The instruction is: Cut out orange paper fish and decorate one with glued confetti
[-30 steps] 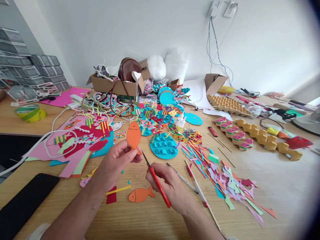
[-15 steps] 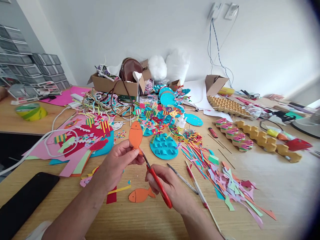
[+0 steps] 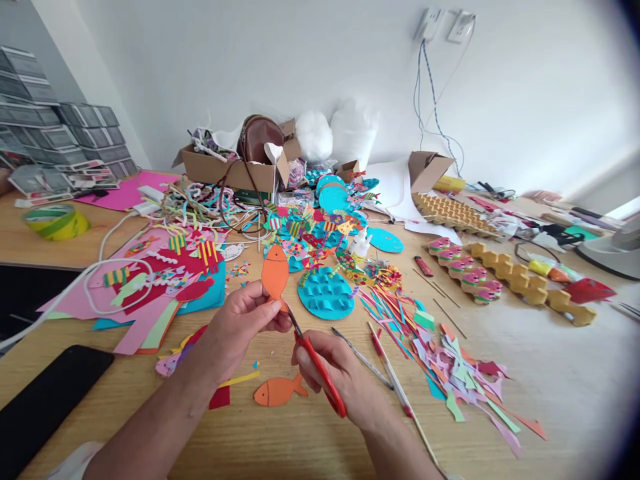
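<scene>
My left hand (image 3: 250,313) pinches an orange paper fish (image 3: 275,272) near its tail, head pointing up. The fish has a drawn eye and a curved line across its head. In my right hand (image 3: 333,373) is a pair of red-handled scissors (image 3: 323,375), their blade tips at the tail end of the fish. Whether the blades are apart I cannot tell. Below my hands a second orange paper fish (image 3: 276,392) lies flat on the table. Just left of it are a yellow paper strip (image 3: 241,379) and a dark red paper piece (image 3: 220,398).
A blue disc with raised scales (image 3: 326,293) lies beyond my hands. Pens (image 3: 390,373) and paper scraps (image 3: 457,367) spread to the right, near egg-carton strips (image 3: 525,280). A black phone (image 3: 55,407) lies left. A cardboard box (image 3: 225,175) stands at the back.
The held fish has shifted slightly right and down, with the scissors still at its tail. The whole view has moved a little; both hands keep their holds.
</scene>
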